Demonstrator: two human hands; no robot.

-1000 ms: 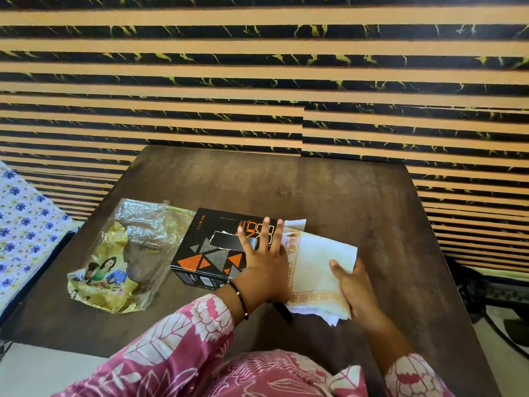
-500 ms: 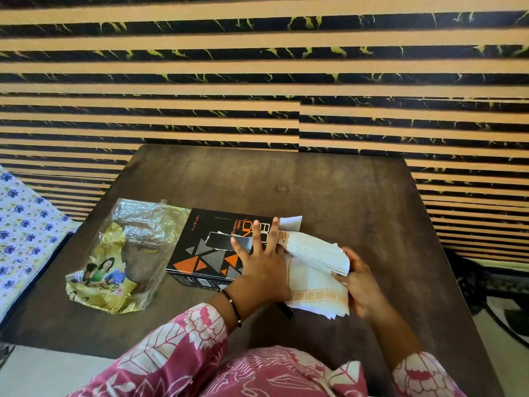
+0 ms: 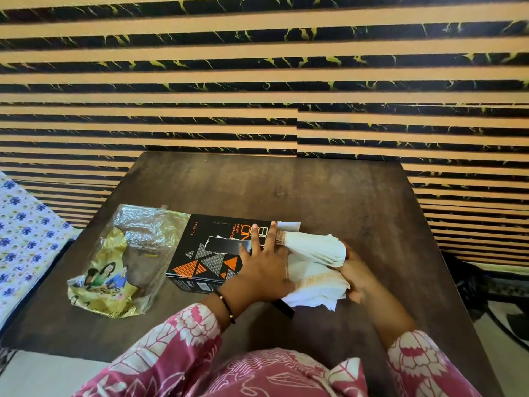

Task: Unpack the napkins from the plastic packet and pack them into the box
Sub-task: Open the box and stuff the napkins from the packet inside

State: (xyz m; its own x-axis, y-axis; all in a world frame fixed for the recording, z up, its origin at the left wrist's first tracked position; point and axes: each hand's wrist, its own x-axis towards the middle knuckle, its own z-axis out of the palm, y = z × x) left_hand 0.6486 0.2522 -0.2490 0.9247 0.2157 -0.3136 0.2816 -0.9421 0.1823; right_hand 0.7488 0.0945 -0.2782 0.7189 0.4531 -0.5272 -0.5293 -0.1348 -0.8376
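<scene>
A dark brown wooden table [image 3: 329,196] carried everything, its far edge set against a striped wall. The black box [image 3: 211,253] with orange and grey triangles lay flat near the table's middle. Just left of the box, touching its side, lay the crumpled plastic packet [image 3: 120,262], clear at its far end and printed yellow at its near end. Right of the box, at its open end, a stack of white napkins [image 3: 312,270] rested on the wood, its top layers bent upward. A dark flap [image 3: 283,306] stuck out near the box's near right corner. The table beyond the box was bare wood.
</scene>
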